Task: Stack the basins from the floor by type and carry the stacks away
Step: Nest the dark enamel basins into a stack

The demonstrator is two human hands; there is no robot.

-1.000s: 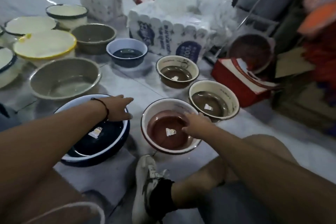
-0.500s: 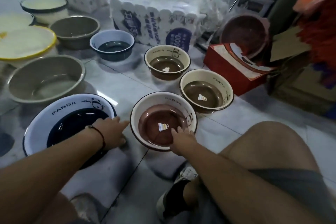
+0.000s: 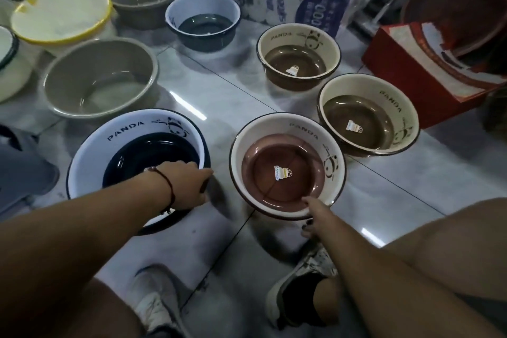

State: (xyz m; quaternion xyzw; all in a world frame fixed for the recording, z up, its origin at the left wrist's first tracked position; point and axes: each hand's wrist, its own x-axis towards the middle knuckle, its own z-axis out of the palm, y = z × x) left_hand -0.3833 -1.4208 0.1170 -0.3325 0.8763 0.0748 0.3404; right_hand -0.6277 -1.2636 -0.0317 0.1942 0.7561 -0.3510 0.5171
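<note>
The left hand gripped the near-right rim of the navy basin; the right hand pinched the near rim of the reddish basin. Both sat on the floor, side by side, directly ahead; the brown basins lay beyond the right hand.

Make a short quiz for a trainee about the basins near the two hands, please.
1. True or false: the left hand grips the rim of the big navy basin.
2. Which basin does the right hand hold? A. reddish-brown basin B. yellow-rimmed basin C. grey basin
3. Fill in: the word printed inside the reddish-brown basin is ____.

Key: 1 true; 2 A; 3 PANDA
</note>
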